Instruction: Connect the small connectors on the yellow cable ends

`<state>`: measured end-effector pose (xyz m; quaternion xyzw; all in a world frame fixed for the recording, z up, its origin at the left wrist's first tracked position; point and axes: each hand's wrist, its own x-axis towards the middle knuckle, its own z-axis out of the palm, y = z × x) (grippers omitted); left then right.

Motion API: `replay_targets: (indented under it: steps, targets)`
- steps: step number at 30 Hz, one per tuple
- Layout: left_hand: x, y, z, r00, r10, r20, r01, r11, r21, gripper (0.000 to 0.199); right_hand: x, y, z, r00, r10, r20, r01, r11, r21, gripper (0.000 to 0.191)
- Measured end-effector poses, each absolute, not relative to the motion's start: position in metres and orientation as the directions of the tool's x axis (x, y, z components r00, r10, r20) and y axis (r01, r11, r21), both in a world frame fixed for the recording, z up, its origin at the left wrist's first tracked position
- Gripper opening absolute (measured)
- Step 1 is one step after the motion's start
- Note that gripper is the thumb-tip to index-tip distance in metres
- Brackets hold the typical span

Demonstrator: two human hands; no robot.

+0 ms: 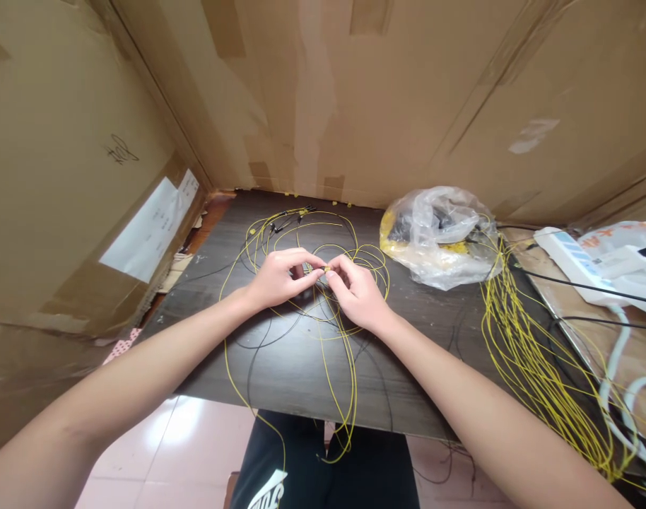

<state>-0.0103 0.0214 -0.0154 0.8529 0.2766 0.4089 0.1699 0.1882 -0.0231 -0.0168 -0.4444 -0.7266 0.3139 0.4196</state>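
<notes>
Both hands (323, 283) pinch, seemingly, a yellow wire (349, 367).

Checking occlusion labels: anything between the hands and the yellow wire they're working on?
Nothing visible. The left hand and right hand both pinch the yellow wire directly at their fingertips, above the dark table. The plastic bag sits off to the right, apart.

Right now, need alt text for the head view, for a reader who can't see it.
Two bare hands, left hand and right hand, meet fingertip to fingertip over a dark table, pinching a small piece on thin yellow wires. A clear plastic bag lies right of the hands; cardboard walls surround the table.
</notes>
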Motion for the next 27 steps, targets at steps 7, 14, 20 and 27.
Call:
replay_targets:
  steps: [7, 14, 20, 27]
  targets:
    - [-0.0103, 0.0220, -0.0170, 0.524, 0.583, 0.621, 0.330, -0.811, 0.483, 0.012, 0.1891, -0.0227, -0.0158, -0.275, 0.911, 0.309, 0.390, 0.399, -0.830, 0.023]
    - [-0.0084, 0.0205, -0.0192, 0.503, 0.589, 0.632, 0.338, -0.808, 0.483, 0.012, 0.1905, -0.0216, -0.0167, -0.305, 0.910, 0.282, 0.396, 0.390, -0.831, 0.028]
    - [-0.0072, 0.0192, -0.0191, 0.490, 0.599, 0.634, 0.329, -0.800, 0.501, 0.012, 0.1904, -0.0208, -0.0185, -0.311, 0.911, 0.269, 0.357, 0.375, -0.855, 0.033]
    - [-0.0078, 0.0193, -0.0184, 0.493, 0.543, 0.680, 0.341, -0.839, 0.424, 0.014, 0.1912, -0.0182, -0.0209, -0.326, 0.916, 0.233, 0.242, 0.319, -0.916, 0.036]
